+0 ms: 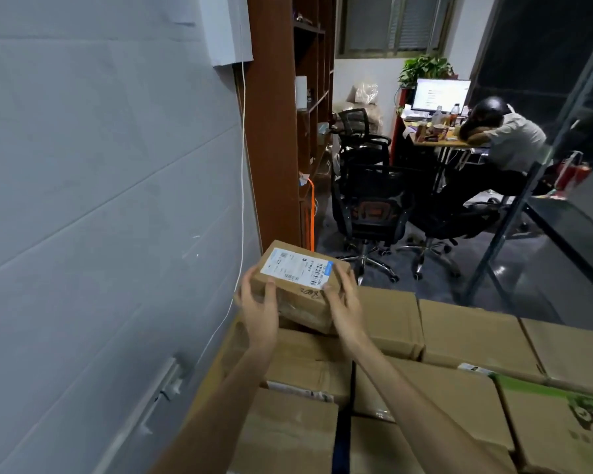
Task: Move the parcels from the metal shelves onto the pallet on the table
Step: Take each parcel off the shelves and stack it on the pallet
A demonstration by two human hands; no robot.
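Parcel (300, 285), a small brown box with a white label (297, 267) on top, sits between both hands at the far left corner of a stack of boxes (459, 336). Left hand (259, 311) grips its left end, thumb on top, fingers wrapped out of sight behind the edge. Right hand (343, 299) clasps the right end, thumb on the label's corner. Whether the parcel rests on the carton below or is lifted just clear cannot be told; the wrists hide its near bottom edge. Label print is too small to read. Below the forearms a dark gap (343, 436) runs between cartons. Right of the hands, a green-printed box (562, 419) is cut off by the frame. Beyond the hands stand office chairs (370, 206).
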